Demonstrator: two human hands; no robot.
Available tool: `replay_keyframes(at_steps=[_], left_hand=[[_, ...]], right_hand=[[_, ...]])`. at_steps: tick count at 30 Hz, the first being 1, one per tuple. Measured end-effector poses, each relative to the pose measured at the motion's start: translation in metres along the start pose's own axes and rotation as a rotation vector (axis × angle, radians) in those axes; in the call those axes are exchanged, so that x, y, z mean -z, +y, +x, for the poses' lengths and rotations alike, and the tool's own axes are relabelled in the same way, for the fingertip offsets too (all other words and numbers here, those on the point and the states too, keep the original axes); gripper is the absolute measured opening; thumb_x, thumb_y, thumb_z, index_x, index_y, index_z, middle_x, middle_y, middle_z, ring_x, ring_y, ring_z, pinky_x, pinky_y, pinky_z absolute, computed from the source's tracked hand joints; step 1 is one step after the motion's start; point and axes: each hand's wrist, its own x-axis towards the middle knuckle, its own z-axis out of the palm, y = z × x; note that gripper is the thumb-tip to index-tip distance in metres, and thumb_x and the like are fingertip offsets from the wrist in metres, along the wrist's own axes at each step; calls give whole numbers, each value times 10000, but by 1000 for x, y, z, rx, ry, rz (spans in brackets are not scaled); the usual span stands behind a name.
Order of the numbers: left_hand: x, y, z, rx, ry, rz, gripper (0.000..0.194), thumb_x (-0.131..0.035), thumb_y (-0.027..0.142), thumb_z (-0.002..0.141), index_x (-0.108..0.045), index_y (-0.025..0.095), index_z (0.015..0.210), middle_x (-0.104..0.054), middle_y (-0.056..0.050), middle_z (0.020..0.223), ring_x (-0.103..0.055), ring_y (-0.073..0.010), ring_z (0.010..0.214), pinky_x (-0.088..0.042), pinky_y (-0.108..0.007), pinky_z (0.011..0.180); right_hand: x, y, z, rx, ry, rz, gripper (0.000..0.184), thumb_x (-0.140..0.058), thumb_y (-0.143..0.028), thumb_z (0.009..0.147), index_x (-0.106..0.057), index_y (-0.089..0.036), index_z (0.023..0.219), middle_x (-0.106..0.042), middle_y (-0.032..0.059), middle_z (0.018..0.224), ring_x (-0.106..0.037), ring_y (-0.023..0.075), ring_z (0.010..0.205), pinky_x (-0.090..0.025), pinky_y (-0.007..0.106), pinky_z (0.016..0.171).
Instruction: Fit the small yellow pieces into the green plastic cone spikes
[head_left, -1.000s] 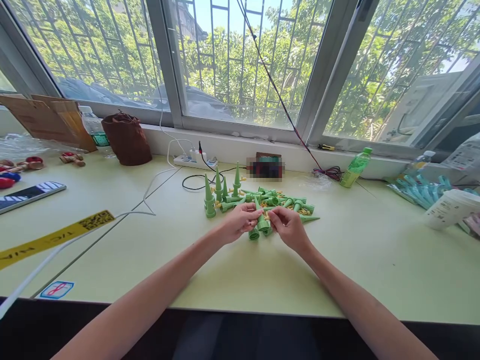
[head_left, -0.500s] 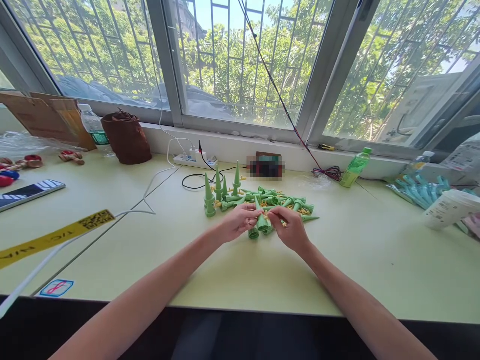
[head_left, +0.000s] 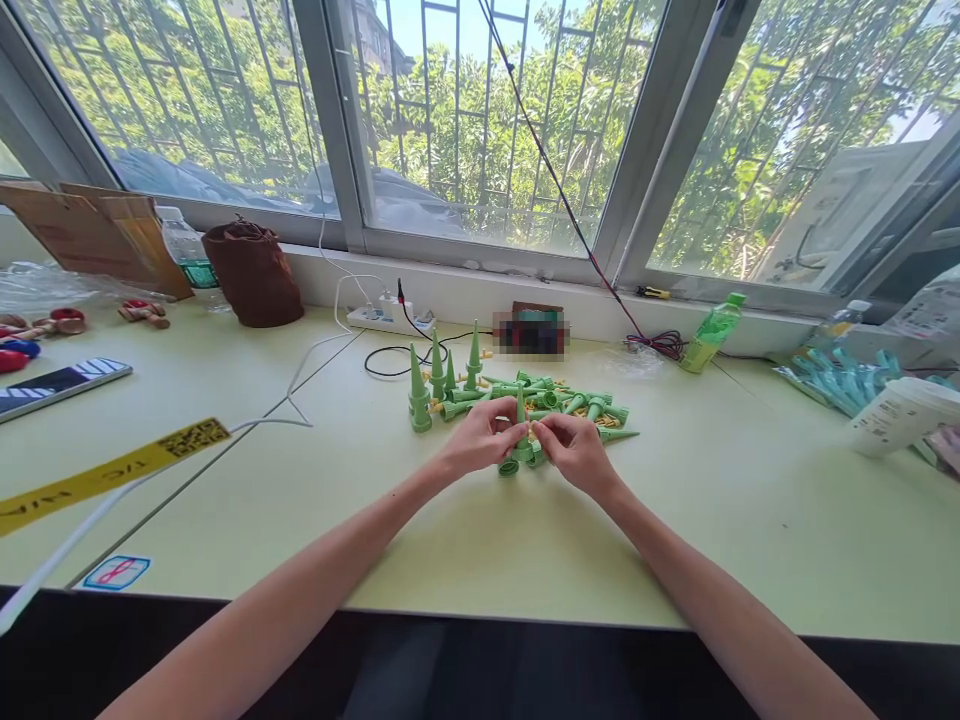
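My left hand [head_left: 486,438] is closed around a green plastic plant watering spike [head_left: 521,405], holding it upright with its point up. At the side of that spike, the fingertips of my right hand [head_left: 577,450] are pinched on a small yellow valve [head_left: 532,430], mostly hidden by the fingers. Just below and behind my hands lie more green spikes [head_left: 551,398], heaped with small yellow valves [head_left: 606,421] among them. To the left of the heap, several spikes [head_left: 418,395] stand upright on the table, some with yellow pieces at their sides.
Behind the heap are a power strip [head_left: 391,318] with cables and a blurred dark box [head_left: 531,333]. A green bottle [head_left: 709,335] and a white cup [head_left: 904,415] are on the right. On the left are a brown bag [head_left: 253,275], a phone [head_left: 64,388] and a yellow-tagged white cable [head_left: 112,475].
The held spike has tilted more upright, its open base turning down out of sight. Both hands have stayed together at it, with the left fingers shifted further around it.
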Motion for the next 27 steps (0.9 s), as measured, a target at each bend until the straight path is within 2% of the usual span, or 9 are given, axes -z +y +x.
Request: replay_keyframes(at_steps=[4, 12, 16, 23, 27], left_hand=[[0, 0, 0, -33, 5, 39, 290, -659, 404, 803, -518, 158, 741, -400, 62, 556, -392, -51, 442, -277, -168, 382], [4, 6, 0, 97, -44, -157, 393, -749, 460, 714, -510, 151, 751, -404, 59, 575, -341, -34, 439, -199, -162, 370], [5, 4, 2, 125, -34, -185, 406, -771, 458, 692, -508, 153, 741, -398, 61, 561, -330, -34, 436, -173, -164, 374], [7, 2, 3, 95, -37, -185, 358, -749, 441, 724, -597, 141, 845, -381, 58, 574, -338, -46, 469, -195, -173, 400], [9, 2, 3, 35, -37, -171, 389, -709, 437, 767, -639, 130, 995, -474, 18, 663, -369, -54, 514, -262, -183, 427]], right_hand=[[0, 1, 1, -40, -38, 64, 366, -538, -465, 886, -586, -183, 659, -465, -19, 509, -380, 119, 462, -302, 256, 446], [1, 4, -1, 2, -55, 73, 348, -543, -495, 882, -577, -190, 718, -474, -18, 574, -394, 122, 506, -321, 255, 477], [0, 3, -1, 31, -43, 29, 341, -525, -483, 896, -571, -191, 725, -475, -16, 587, -392, 124, 517, -320, 256, 489], [-1, -1, 0, 28, -1, 41, 321, -532, -451, 899, -553, -191, 712, -448, -20, 587, -384, 120, 521, -313, 253, 478], [1, -7, -1, 54, 11, 45, 266, -568, -431, 882, -598, -186, 784, -533, 0, 647, -450, 129, 554, -369, 253, 508]])
